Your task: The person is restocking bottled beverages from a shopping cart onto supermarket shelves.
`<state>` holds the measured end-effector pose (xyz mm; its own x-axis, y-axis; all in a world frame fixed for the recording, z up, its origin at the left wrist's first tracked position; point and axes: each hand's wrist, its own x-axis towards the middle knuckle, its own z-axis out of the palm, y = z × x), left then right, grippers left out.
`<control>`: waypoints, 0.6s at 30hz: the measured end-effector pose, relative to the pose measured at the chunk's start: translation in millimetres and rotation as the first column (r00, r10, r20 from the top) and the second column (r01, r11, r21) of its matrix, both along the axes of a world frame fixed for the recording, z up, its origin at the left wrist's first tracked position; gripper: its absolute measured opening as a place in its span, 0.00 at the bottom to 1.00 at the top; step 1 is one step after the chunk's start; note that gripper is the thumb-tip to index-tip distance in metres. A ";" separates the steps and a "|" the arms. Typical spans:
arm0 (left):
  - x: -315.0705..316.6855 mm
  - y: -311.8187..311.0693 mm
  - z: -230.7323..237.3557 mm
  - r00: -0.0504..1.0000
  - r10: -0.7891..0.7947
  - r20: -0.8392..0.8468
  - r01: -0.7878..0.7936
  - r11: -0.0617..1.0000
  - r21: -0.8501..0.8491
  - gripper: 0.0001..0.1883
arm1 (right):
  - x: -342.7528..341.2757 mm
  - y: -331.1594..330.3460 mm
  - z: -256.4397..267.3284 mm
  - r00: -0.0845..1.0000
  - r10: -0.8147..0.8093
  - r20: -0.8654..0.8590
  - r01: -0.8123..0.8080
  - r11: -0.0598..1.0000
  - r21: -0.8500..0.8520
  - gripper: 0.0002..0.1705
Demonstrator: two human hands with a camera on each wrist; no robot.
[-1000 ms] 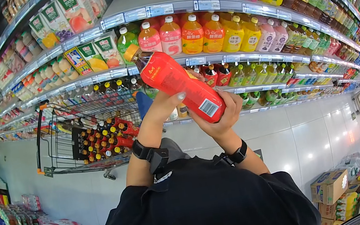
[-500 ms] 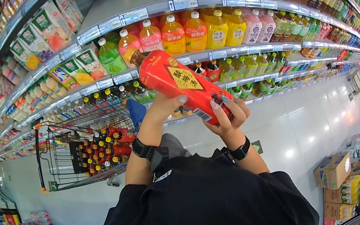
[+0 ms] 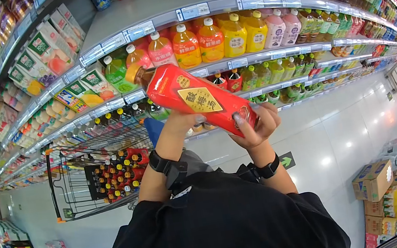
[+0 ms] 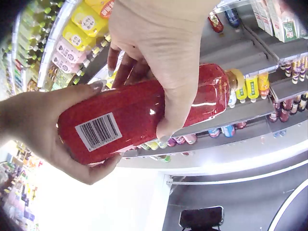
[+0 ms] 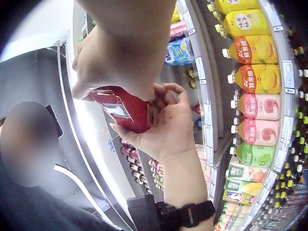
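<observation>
Head, left grip [image 3: 181, 122] and right grip [image 3: 257, 129] clasping red bottle [image 3: 197, 98], shelf edge [image 3: 217, 7], floor [image 3: 323, 129] beyond

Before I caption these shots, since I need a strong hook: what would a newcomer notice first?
The red bottle, tilted between the left hand and right hand, in the middle of the head view. Next, the wire cart at lower left, with bottles in it. Beyond, bright orange bottles stand on a shelf.

My head camera looks forward and down; both wrist views, closer, share its red bottle [image 3: 199, 98], the right perhaps end-on.
</observation>
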<state>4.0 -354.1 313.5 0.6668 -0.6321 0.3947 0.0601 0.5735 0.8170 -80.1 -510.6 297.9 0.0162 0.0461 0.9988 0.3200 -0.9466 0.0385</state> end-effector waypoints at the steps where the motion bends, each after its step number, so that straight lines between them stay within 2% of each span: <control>1: -9.6 -1.4 23.2 0.998 0.032 0.051 -0.032 0.999 0.015 0.33 | -0.1 -0.5 1.3 0.998 0.037 -0.045 -0.035 0.998 0.058 0.27; 2: -13.7 -1.7 33.4 0.995 0.052 0.090 -0.055 0.998 0.029 0.32 | 0.5 -0.7 1.6 0.993 0.077 -0.088 -0.067 0.991 0.117 0.29; 4: -21.8 -2.3 53.7 0.982 0.092 0.167 -0.103 0.993 0.055 0.31 | 6.2 -1.1 -3.4 0.984 0.131 -0.124 -0.113 0.983 0.144 0.44; 6: -13.4 -3.3 54.9 0.974 0.065 0.219 -0.077 0.996 0.048 0.31 | 11.4 -1.5 -7.2 0.958 0.200 -0.205 -0.168 0.972 0.165 0.56; 7: -8.6 -4.0 53.9 0.975 0.052 0.215 -0.063 0.997 0.045 0.32 | 14.1 -1.8 0.0 0.906 0.326 -0.270 -0.276 0.939 0.207 0.62; 8: -3.7 -4.7 52.9 0.977 0.040 0.211 -0.050 0.998 0.042 0.32 | 15.6 -0.1 1.2 0.829 0.469 -0.306 -0.365 0.867 0.339 0.64; 9: 16.2 -8.9 39.0 0.960 0.007 0.281 -0.002 1.000 -0.018 0.33 | 16.3 3.0 1.0 0.731 0.603 -0.320 -0.429 0.771 0.471 0.65; 10: 28.4 -12.2 35.0 0.937 -0.018 0.350 0.048 0.996 -0.078 0.33 | 17.5 5.8 2.1 0.617 0.724 -0.309 -0.469 0.653 0.594 0.67; 11: 34.1 -10.8 32.7 0.937 0.014 0.350 0.010 0.998 -0.068 0.33 | 18.3 7.9 8.1 0.461 0.836 -0.299 -0.483 0.518 0.706 0.66; 14: 51.9 -9.2 31.2 0.926 -0.014 0.377 0.099 0.973 -0.207 0.32 | 21.3 4.1 21.4 0.389 0.746 -0.540 -0.508 0.663 0.550 0.57; 15: 52.1 -7.4 33.9 0.946 -0.032 0.321 0.090 0.981 -0.170 0.33 | 23.1 6.2 19.0 0.305 0.797 -0.521 -0.500 0.600 0.624 0.56; 18: 58.4 -8.3 43.7 0.968 -0.125 0.219 0.162 0.974 -0.157 0.33 | 20.8 14.5 30.5 0.389 0.738 -0.552 -0.423 0.675 0.605 0.55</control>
<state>62.4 -362.4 357.2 0.4664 -0.6255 0.6255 -0.0074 0.7043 0.7099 -59.2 -496.2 328.4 0.8047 0.0412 0.5923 0.5558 -0.4029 -0.7271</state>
